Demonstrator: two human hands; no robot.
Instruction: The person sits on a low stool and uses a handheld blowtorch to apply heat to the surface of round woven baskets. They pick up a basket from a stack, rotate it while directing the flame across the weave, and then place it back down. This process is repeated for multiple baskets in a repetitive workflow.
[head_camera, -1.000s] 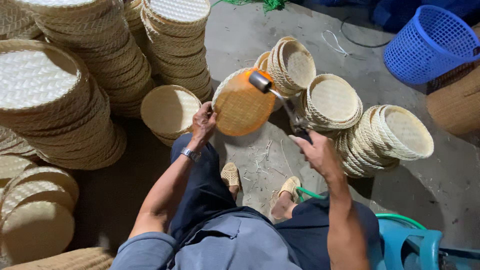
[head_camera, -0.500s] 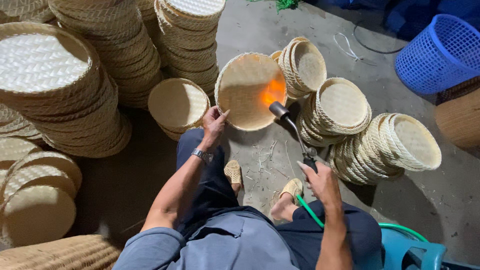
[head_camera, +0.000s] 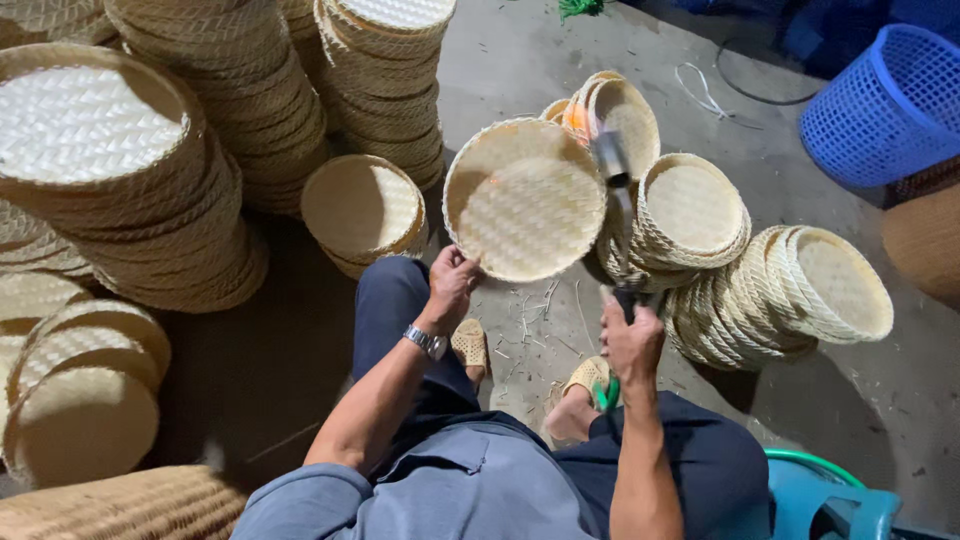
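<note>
- Tall stacks of woven bamboo trays (head_camera: 130, 190) are seen at the left and top, standing on the concrete floor (head_camera: 520, 70).
- A blue plastic basket (head_camera: 885, 105) is seen at the upper right, well apart from the hands.
- Leaning rows of finished trays (head_camera: 780, 290) are laid on the floor to the right of the torch.
- A round woven tray (head_camera: 525, 198) is held tilted up above the floor, between the knees and the stacks, its hollow side turned toward the camera.
- A small stack of trays (head_camera: 365, 210) is set just left of the held tray.
- A gas torch (head_camera: 615, 200) is held upright at the tray's right edge, its nozzle beside the rim; an orange glow is seen at the tip.
- The left hand (head_camera: 452, 285) is closed on the tray's lower rim, fingers pinching it.
- The right hand (head_camera: 632, 340) is wrapped around the torch handle, fingers pressed together on it.
</note>
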